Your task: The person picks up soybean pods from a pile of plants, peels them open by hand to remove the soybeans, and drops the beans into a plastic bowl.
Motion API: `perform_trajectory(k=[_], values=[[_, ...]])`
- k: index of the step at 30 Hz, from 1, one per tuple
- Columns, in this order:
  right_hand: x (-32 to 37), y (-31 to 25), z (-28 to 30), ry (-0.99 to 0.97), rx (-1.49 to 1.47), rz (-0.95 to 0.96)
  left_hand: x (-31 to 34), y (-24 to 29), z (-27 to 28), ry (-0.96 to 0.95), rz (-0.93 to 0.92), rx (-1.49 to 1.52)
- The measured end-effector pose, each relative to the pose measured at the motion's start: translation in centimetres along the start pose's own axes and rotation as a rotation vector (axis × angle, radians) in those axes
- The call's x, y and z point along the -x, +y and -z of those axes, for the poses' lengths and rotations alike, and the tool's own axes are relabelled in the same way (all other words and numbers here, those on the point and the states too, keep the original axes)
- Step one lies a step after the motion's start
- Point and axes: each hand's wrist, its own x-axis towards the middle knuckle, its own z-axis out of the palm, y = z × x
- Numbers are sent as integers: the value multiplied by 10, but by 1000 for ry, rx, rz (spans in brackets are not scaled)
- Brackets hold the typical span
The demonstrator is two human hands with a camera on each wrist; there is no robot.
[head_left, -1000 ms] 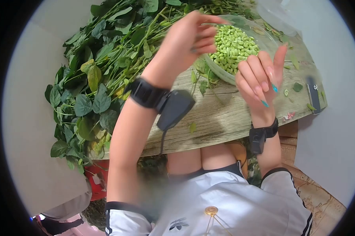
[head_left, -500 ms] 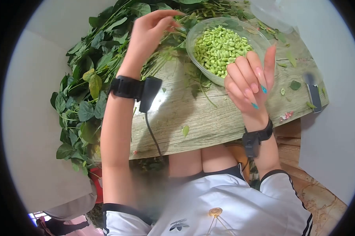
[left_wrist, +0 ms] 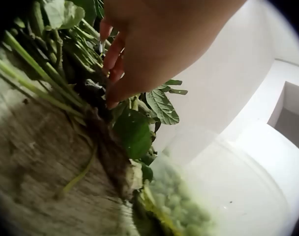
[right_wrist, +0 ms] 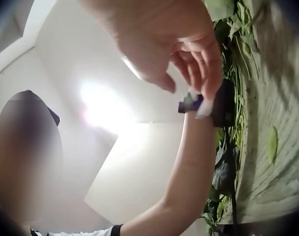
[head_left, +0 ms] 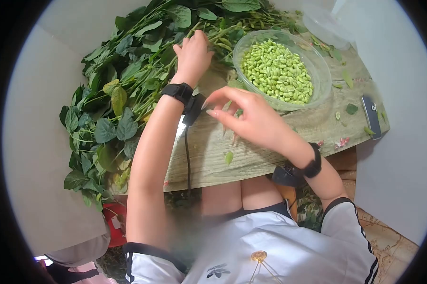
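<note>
Head view: left hand point(head_left: 193, 56) curled round bean stalks point(head_left: 142, 66), beside bowl point(head_left: 323, 71); right hand point(head_left: 251, 116) loose, empty, over table point(head_left: 260, 158).

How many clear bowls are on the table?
2. A bowl of shelled beans beside the left hand; a second clear bowl behind it at the far edge. Plants could hide more.

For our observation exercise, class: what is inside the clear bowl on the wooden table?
The clear bowl holds shelled green beans, piled nearly to its rim. They cover its bottom, so anything beneath them cannot be seen. The left hand grips leafy stems near it.
</note>
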Motion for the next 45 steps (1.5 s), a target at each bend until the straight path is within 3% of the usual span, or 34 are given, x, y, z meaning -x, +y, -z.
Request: perform_trajectory(k=[2,4,7,9,15,16,18,22,23,24,25,27,30,32,35,37,40,42,43,45], values=[[8,-26,3,215,283,364,2,-5,-1,67,-26,21],[19,-62,21,162,539,641,5,-11,-2,126,-50,43],[52,-124,20,114,662,616,10,-15,1,116,-129,-6],[67,-147,9,147,688,486,13,-12,2,219,-132,87],[86,-98,78,198,718,472,20,-7,6,290,-131,162],[34,-106,40,207,723,477,20,-7,7,300,-128,184],[87,-86,85,217,712,511,25,-10,9,355,-133,197],[46,-83,81,215,734,579,30,-16,10,358,-174,219],[1,-92,45,217,739,591,31,-16,14,371,-220,252],[4,-91,44,222,741,594,33,-17,15,376,-270,288],[-22,-76,55,258,750,329,34,-17,15,373,-269,293],[-56,-38,65,493,1008,299,31,-17,18,338,-258,326],[-96,21,80,474,853,331,31,-18,22,323,-260,350],[-112,31,73,250,878,155,30,-19,20,324,-271,352],[-130,46,68,174,825,68,29,-15,27,242,-215,311],[-134,47,67,170,718,114,26,-14,23,306,-219,310],[-130,42,61,166,788,56,26,-13,13,318,-200,241],[-124,36,51,207,1090,31,26,-9,1,300,-111,198],[-121,32,45,208,1096,31,25,-5,0,304,-113,203],[-120,25,35,327,1328,195,19,-1,-2,337,-64,211]])
